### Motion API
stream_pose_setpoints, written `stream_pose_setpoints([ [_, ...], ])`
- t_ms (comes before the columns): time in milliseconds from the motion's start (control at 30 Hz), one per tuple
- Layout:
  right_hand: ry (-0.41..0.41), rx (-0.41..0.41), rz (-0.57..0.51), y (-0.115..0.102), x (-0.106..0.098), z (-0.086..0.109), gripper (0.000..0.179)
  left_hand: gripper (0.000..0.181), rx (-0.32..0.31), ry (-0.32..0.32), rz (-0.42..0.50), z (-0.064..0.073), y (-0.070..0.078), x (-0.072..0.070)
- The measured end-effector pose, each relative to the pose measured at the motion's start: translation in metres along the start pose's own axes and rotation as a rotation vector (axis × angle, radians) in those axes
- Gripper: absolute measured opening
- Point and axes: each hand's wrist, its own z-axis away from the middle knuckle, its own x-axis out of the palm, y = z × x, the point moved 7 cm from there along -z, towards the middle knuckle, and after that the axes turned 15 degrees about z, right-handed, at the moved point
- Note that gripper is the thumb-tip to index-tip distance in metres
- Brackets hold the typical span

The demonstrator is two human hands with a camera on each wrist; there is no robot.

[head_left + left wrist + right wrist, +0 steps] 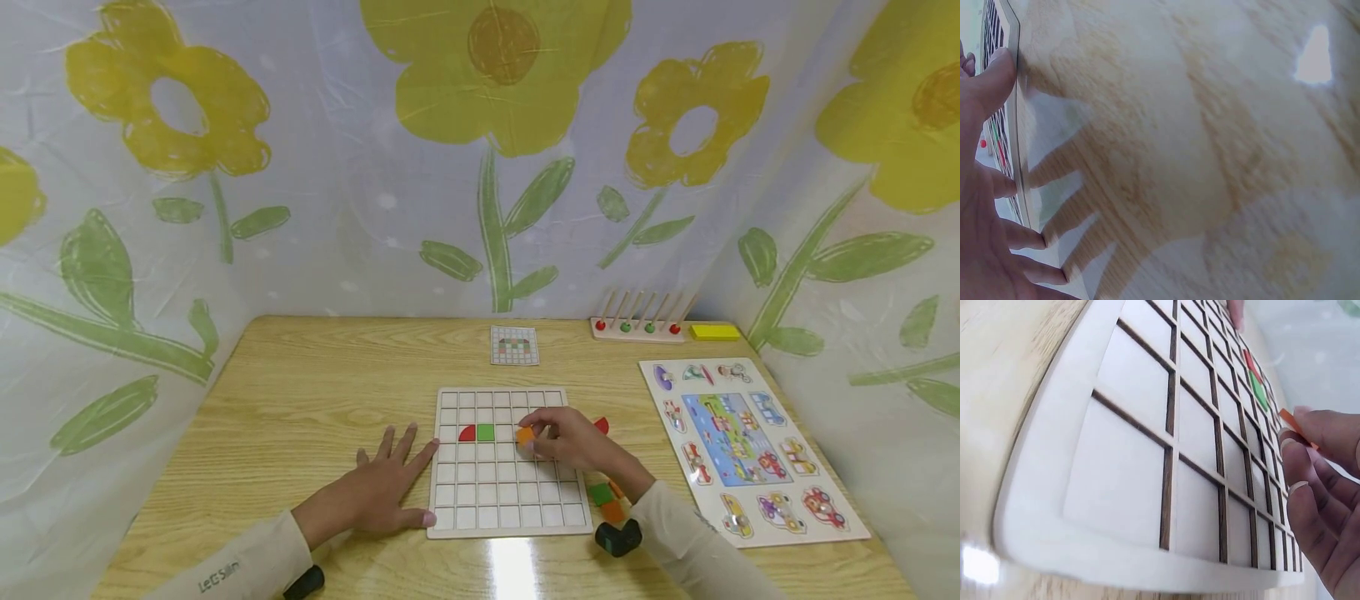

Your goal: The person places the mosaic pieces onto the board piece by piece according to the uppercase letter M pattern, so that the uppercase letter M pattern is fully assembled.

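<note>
Right hand [567, 439] has a flat orange tile [525, 436], square as far as it shows, pinched between thumb and fingertips over the pale wooden grid board [510, 531]. Tile sits at the far left end of that hand, at the fingertips, not in the palm. Key relation: in the head view it lies to the right of the flat green square tile [486, 432], roughly level with it, with one bare cell showing between. Left of the green, in the neighbouring cell, is a red quarter-round tile [468, 433], curved side to upper left. No clear long axis on the orange piece; right wrist view shows it nearly edge-on, tilted relative to the board face. Cannot tell if its lower edge touches the ribs. Right hand is the nearer one by far, since it has the tile. Left hand [378, 493] grips nothing: fingers spread, thumb tip on the board's left edge low down, index tip at the same edge higher up. Loose orange tile [612, 511] and green tile [602, 493] lie just beside the board's right edge, near the right wrist. Small printed pattern card [514, 358] lies beyond the board's far edge.
</note>
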Motion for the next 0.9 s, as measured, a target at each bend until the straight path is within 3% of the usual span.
stream_pose_setpoints([
  [400,-0.005,0.06,-0.002,0.0,0.004,-0.008,0.031,0.102,0.01,0.006,0.004,0.0,0.001,-0.001],
  [900,0.031,0.077,0.048,-0.001,0.006,-0.019,0.025,0.101,0.021,0.01,0.011,0.002,0.002,-0.002],
])
